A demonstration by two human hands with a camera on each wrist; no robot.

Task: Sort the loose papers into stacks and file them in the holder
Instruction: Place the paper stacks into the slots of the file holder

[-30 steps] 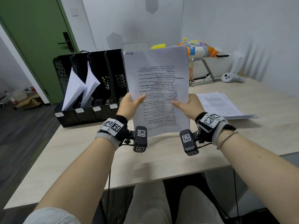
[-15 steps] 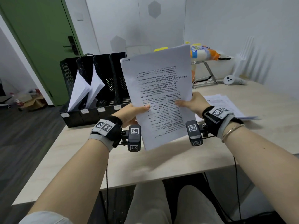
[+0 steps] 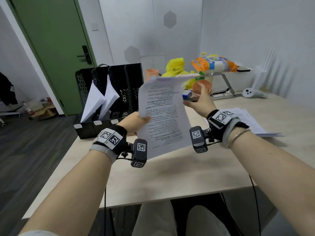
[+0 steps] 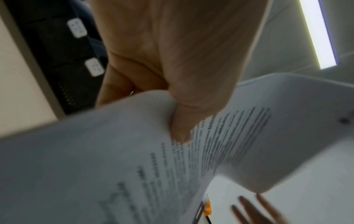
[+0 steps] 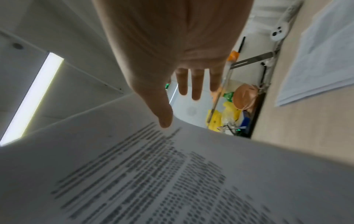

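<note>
A sheaf of printed papers (image 3: 163,116) hangs in the air over the table, its top curling away from me. My left hand (image 3: 134,122) pinches its left edge, thumb on the printed face (image 4: 180,121). My right hand (image 3: 198,103) is off the sheaf's right edge, fingers straight and spread (image 5: 195,84), thumb just by the paper's edge. The black mesh file holder (image 3: 109,99) stands at the table's far left; two of its slots hold white paper stacks (image 3: 100,99). Another pile of papers (image 3: 250,121) lies flat on the table behind my right wrist.
Against the far wall are a yellow bag (image 3: 175,68), an orange cup (image 3: 202,87), a snack packet (image 3: 214,64) on a metal stand, and a white controller (image 3: 252,93). A green door (image 3: 51,48) stands to the left. The wooden table (image 3: 170,176) spreads below the sheaf.
My right hand has let go of the sheaf and opened beside it. The left hand alone now holds the papers, which have tilted and curled back toward the holder.
</note>
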